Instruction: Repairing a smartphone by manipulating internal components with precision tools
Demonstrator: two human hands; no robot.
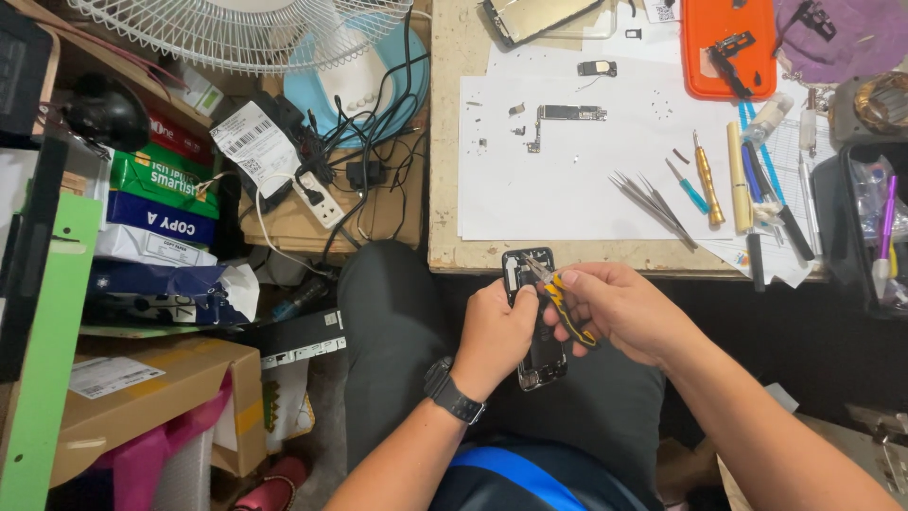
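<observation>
- The left hand (494, 333) wraps around an opened phone body (535, 317), held over the lap just below the table (445, 142) edge — fingers closed on its side so the open face turns up toward the camera.
- The right hand (619, 308) is closed on yellow-and-black pliers (566, 305), nose angled into the phone's upper part; whether the tips pinch anything I cannot tell.
- A circuit board (570, 114) and tiny parts lie apart on white paper (567, 161) — likely so small pieces show up.
- Tweezers (653, 206) and screwdrivers (707, 180) lie by the right side, within reach.
</observation>
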